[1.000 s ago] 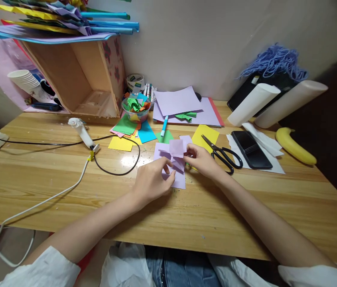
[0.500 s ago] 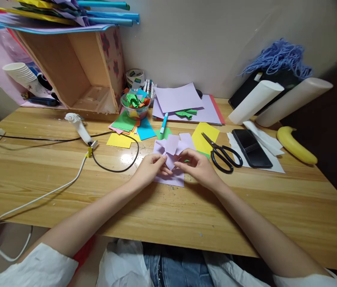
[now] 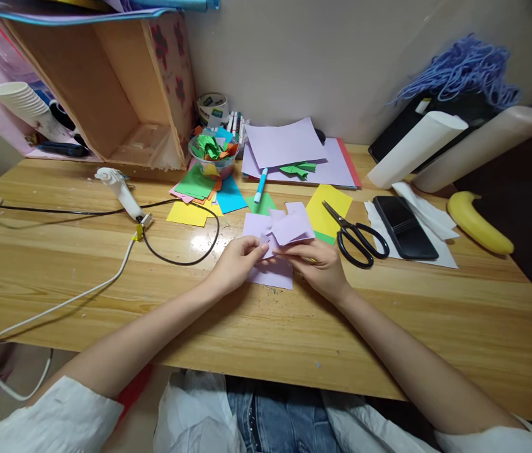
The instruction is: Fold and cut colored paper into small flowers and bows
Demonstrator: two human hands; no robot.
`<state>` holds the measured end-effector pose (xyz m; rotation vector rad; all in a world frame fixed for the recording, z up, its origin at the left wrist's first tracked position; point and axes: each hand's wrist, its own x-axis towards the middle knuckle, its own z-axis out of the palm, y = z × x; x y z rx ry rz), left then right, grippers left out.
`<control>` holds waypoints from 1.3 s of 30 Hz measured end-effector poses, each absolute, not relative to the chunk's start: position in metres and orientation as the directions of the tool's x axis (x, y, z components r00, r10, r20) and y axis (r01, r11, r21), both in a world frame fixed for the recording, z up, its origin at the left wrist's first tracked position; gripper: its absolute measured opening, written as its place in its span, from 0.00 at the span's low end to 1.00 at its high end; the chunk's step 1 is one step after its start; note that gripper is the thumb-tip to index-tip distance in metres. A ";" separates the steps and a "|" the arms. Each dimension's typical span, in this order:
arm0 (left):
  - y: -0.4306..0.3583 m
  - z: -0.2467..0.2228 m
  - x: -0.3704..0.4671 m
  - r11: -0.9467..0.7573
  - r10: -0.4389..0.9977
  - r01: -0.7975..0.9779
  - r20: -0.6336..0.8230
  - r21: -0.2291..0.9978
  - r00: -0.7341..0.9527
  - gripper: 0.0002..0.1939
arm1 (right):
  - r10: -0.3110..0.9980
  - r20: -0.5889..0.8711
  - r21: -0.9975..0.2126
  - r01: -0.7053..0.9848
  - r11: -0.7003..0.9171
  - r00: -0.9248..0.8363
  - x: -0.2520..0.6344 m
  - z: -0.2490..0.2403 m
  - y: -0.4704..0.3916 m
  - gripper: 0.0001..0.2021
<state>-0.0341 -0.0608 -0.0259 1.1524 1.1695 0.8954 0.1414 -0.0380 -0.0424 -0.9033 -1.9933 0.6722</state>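
A folded light purple paper piece (image 3: 290, 225) is held between both hands above the middle of the table. My left hand (image 3: 238, 263) pinches its left lower side between thumb and fingers. On the right, my right hand (image 3: 318, 267) grips its lower edge, thumb and fingers closed on it. Beneath them lies a flat purple sheet (image 3: 275, 275), partly covered by the hands. Black-handled scissors (image 3: 357, 238) rest to the right, their blades over a yellow sheet (image 3: 325, 204). A blue marker (image 3: 260, 186) lies behind the folded paper.
A glue gun (image 3: 121, 194) with cables lies at the left. Behind are a tub of paper scraps (image 3: 213, 156), stacked purple sheets (image 3: 289, 146) and an open box (image 3: 128, 94). A phone (image 3: 405, 226) and banana (image 3: 480, 223) are at the right.
The folded paper has turned, its flaps now leaning right. My right hand has closed on its lower edge. The view has shifted slightly, with the table higher in the picture.
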 end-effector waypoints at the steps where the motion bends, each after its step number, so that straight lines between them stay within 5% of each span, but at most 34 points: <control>1: -0.061 -0.026 -0.034 0.227 0.954 0.035 -0.230 0.973 0.195 0.11 | 0.797 0.456 -0.722 0.358 0.591 -0.396 0.141 -0.042 -0.038 0.07; 14: -0.059 -0.021 -0.033 0.422 0.872 0.003 -0.406 0.907 0.275 0.09 | 0.887 0.282 -0.859 0.316 0.403 -0.365 0.138 -0.048 -0.036 0.03; 22: -0.062 -0.028 -0.037 0.230 0.908 0.178 -0.277 0.957 0.316 0.08 | 0.893 -0.011 -0.989 0.138 0.058 -0.451 0.131 -0.045 -0.039 0.09; 33: -0.066 -0.017 -0.038 -0.001 0.931 0.409 -0.149 0.912 0.334 0.15 | 0.971 0.103 -0.988 0.089 0.125 -0.218 0.131 -0.049 -0.042 0.07; 39: -0.065 -0.024 -0.038 0.058 0.910 0.367 -0.200 0.928 0.362 0.14 | 0.968 0.124 -0.986 0.081 0.144 -0.218 0.131 -0.049 -0.045 0.07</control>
